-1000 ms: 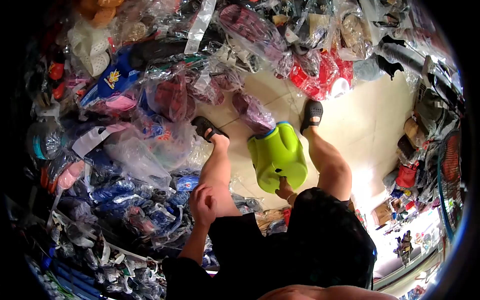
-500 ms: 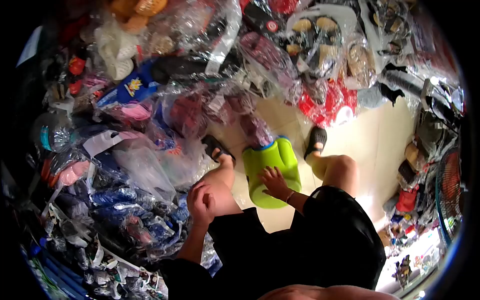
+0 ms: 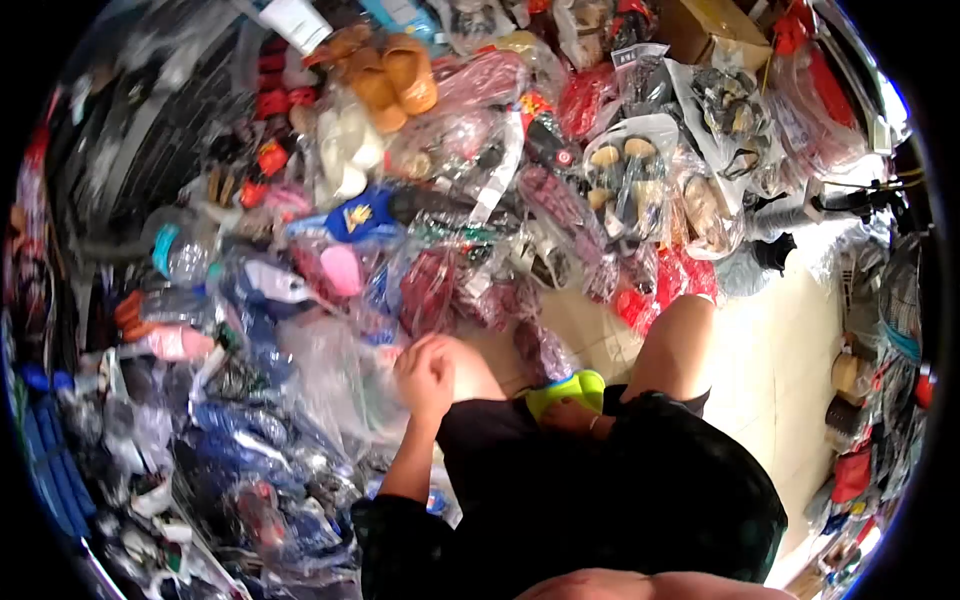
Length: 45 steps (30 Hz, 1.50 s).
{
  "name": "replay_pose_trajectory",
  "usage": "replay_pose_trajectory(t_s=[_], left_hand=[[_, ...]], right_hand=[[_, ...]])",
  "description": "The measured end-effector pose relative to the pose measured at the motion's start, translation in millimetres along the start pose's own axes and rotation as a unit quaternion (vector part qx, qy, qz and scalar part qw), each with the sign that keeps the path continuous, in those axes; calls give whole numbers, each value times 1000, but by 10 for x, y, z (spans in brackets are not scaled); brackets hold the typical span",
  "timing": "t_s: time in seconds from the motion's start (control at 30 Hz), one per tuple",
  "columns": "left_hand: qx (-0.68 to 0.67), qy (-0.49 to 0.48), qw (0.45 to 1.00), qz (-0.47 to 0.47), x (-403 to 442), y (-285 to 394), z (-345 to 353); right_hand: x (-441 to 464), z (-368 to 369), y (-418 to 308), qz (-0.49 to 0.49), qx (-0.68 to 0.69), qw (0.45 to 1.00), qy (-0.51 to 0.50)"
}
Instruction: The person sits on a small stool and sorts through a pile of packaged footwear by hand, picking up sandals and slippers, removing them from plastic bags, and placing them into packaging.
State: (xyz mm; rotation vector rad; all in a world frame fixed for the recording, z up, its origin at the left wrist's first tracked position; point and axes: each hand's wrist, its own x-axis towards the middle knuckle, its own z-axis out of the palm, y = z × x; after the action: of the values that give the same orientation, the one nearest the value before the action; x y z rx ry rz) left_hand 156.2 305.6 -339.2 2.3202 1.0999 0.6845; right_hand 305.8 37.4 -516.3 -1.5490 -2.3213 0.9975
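My left hand [image 3: 425, 375] rests on my left knee, its fingers curled, and what they hold, if anything, is hidden. Between my legs, low in the view, my right hand [image 3: 570, 416] lies against a lime-green plastic item [image 3: 577, 391] with a blue rim; its fingers are partly hidden and dark. Most of the green item is covered by my shorts and arm. Just beyond it, a purple shoe in clear plastic [image 3: 543, 352] lies on the tiled floor.
Bagged shoes surround me in front and to the left. Orange clogs [image 3: 392, 80], a blue item with a yellow print [image 3: 362, 215], a clear bottle [image 3: 187, 250] and a cardboard box [image 3: 715, 32] stand out. Tiled floor [image 3: 770, 370] shows at the right.
The view has swung up and leftward, bringing more bagged shoes and the box into sight. My knees now look higher and closer, and the green item is mostly hidden. My left hand stays on my knee.
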Motion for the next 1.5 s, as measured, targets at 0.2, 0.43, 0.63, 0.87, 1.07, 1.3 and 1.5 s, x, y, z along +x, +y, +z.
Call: replay_pose_trajectory(t_s=[0.2, 0.43, 0.63, 0.87, 1.07, 1.3, 1.5], left_hand=[[52, 34, 998, 15, -298, 164, -87], [57, 46, 993, 88, -538, 573, -477], [58, 94, 991, 81, -788, 230, -611], [40, 99, 992, 72, -821, 73, -672], [43, 67, 996, 45, -822, 1, -740], [44, 71, 995, -56, -823, -90, -788], [54, 50, 991, -109, -666, -67, -758]], right_hand=[[-33, -89, -307, 38, 23, 993, -105], [-27, -352, -95, 201, 120, 969, -76], [176, -1645, -468, 212, 14, 974, 80], [843, -1680, -10, 262, 74, 943, 190], [1153, -1157, 338, 283, 110, 951, 60], [1302, -87, 1132, 365, 130, 920, 52], [1263, 810, 1485, 528, 116, 840, 44]])
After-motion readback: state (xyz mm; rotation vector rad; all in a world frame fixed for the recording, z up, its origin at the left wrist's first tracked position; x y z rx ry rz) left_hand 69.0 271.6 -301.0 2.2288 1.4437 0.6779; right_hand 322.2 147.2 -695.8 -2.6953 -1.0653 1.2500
